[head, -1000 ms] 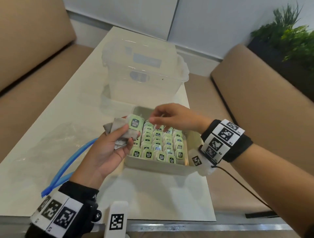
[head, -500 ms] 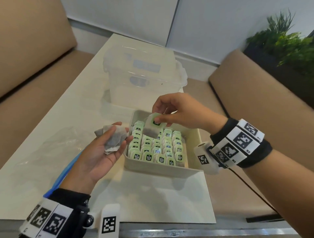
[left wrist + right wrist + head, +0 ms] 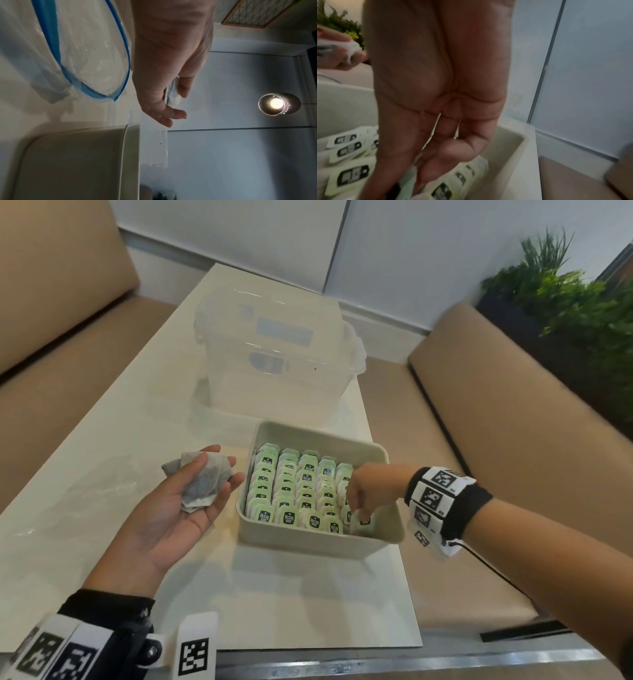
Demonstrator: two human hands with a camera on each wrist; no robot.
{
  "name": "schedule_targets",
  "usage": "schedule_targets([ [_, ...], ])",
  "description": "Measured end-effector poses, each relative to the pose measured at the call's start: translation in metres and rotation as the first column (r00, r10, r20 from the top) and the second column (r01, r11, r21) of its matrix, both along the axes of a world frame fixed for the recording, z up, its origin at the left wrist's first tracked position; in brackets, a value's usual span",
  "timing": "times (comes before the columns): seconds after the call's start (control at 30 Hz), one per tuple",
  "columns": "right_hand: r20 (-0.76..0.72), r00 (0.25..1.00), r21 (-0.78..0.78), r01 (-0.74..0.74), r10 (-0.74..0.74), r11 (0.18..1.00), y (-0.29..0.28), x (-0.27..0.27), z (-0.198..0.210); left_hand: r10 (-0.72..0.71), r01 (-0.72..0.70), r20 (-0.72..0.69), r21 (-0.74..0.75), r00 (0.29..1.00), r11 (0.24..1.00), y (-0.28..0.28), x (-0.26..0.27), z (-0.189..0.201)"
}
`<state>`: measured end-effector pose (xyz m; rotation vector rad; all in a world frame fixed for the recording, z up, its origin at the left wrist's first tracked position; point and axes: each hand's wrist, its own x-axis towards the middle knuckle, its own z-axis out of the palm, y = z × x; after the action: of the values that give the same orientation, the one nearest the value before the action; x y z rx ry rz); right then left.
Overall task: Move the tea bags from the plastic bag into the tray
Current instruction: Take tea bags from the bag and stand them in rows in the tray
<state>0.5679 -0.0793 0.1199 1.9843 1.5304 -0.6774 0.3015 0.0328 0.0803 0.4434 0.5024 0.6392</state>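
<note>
My left hand (image 3: 219, 474) lies palm up left of the tray, its thumb pressing a small stack of grey tea bags (image 3: 202, 484) onto the fingers; the left wrist view shows their edge (image 3: 173, 92). Several rows of green-tagged tea bags (image 3: 291, 491) stand in the beige tray (image 3: 322, 542). Inside the tray's front right corner my right hand (image 3: 359, 510) reaches down and pinches one tea bag (image 3: 362, 521) between thumb and fingers, also seen as a green tag (image 3: 407, 180) from the right wrist. The clear plastic bag (image 3: 82, 56) with a blue zip lies flat on the table under my left forearm.
A clear lidded plastic box (image 3: 274, 354) stands just behind the tray. Tan benches (image 3: 513, 422) run along both sides of the white table (image 3: 137, 412). A green plant (image 3: 565, 302) sits at the far right. The table's metal front edge (image 3: 376, 662) is close to me.
My right hand took a tea bag from the left hand's stack, carried it over the tray and lowered it into the front right corner. The left hand stayed put with the others.
</note>
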Motion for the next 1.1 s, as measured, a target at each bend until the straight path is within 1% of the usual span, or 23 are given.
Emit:
schedule_targets([
  [0.13,0.029,0.999,-0.086,-0.04,0.043,0.995,0.01,-0.001,-0.014,-0.007,0.007,0.008,-0.007,1.0,1.0,0.001,0.001,0.002],
  [0.2,0.021,1.0,-0.122,-0.014,0.017,0.992,0.018,-0.001,-0.015,-0.01,0.01,0.008,-0.013,1.0,1.0,0.001,0.001,0.002],
  [0.3,0.026,1.0,-0.16,0.009,-0.005,0.987,0.026,-0.005,-0.014,0.002,-0.001,0.025,-0.065,1.0,0.998,0.002,0.0,0.003],
  [0.4,0.091,0.994,-0.207,-0.033,0.053,0.978,0.029,-0.015,-0.014,-0.002,0.008,0.053,-0.119,0.999,0.993,0.003,-0.002,0.005],
  [0.47,0.139,0.985,-0.21,-0.072,0.103,0.975,0.03,-0.021,-0.012,-0.005,0.018,0.089,-0.142,0.996,0.99,0.003,-0.003,0.007],
  [0.57,0.182,0.975,-0.204,-0.091,0.129,0.975,0.032,-0.025,-0.009,0.0,0.019,0.113,-0.167,0.994,0.986,0.003,-0.003,0.008],
  [0.63,0.191,0.973,-0.211,-0.089,0.131,0.973,0.033,-0.027,-0.009,-0.006,0.029,0.127,-0.179,0.992,0.983,0.002,-0.003,0.01],
  [0.73,0.199,0.976,-0.211,-0.048,0.091,0.976,0.036,-0.027,-0.005,-0.052,0.075,0.141,-0.163,0.989,0.984,-0.002,-0.001,0.015],
  [0.8,0.187,0.981,-0.126,-0.035,0.058,0.991,0.04,-0.026,0.005,-0.08,0.1,0.138,-0.145,0.987,0.984,-0.004,0.0,0.017],
  [0.83,0.148,0.988,-0.021,-0.044,0.047,0.999,0.042,-0.026,0.012,-0.091,0.11,0.137,-0.139,0.986,0.984,-0.005,0.0,0.017],
  [0.87,0.081,0.996,0.132,-0.056,0.046,0.99,0.044,-0.028,0.021,-0.097,0.116,0.135,-0.139,0.986,0.983,-0.005,0.002,0.017],
  [0.9,-0.015,0.998,0.315,-0.059,0.067,0.947,0.045,-0.034,0.031,-0.103,0.122,0.132,-0.143,0.986,0.982,-0.006,0.003,0.018],
  [0.93,-0.128,0.985,0.487,-0.04,0.117,0.872,0.046,-0.043,0.041,-0.112,0.131,0.128,-0.155,0.985,0.979,-0.007,0.006,0.02],
  [0.97,-0.239,0.952,0.615,-0.004,0.191,0.788,0.045,-0.055,0.05,-0.117,0.138,0.129,-0.172,0.985,0.975,-0.009,0.008,0.022],
  [1.0,-0.33,0.906,0.689,0.039,0.266,0.723,0.044,-0.068,0.058,-0.116,0.138,0.128,-0.183,0.985,0.973,-0.012,0.011,0.024],
  [1.03,-0.39,0.864,0.721,0.071,0.319,0.689,0.042,-0.08,0.064,-0.114,0.133,0.112,-0.182,0.987,0.974,-0.015,0.014,0.025],
  [1.07,-0.411,0.845,0.729,0.078,0.344,0.68,0.041,-0.091,0.067,-0.117,0.131,0.092,-0.171,0.989,0.976,-0.018,0.016,0.027],
  [1.1,-0.396,0.849,0.731,0.06,0.35,0.68,0.041,-0.098,0.068,-0.122,0.134,0.085,-0.157,0.989,0.978,-0.02,0.018,0.028],
])
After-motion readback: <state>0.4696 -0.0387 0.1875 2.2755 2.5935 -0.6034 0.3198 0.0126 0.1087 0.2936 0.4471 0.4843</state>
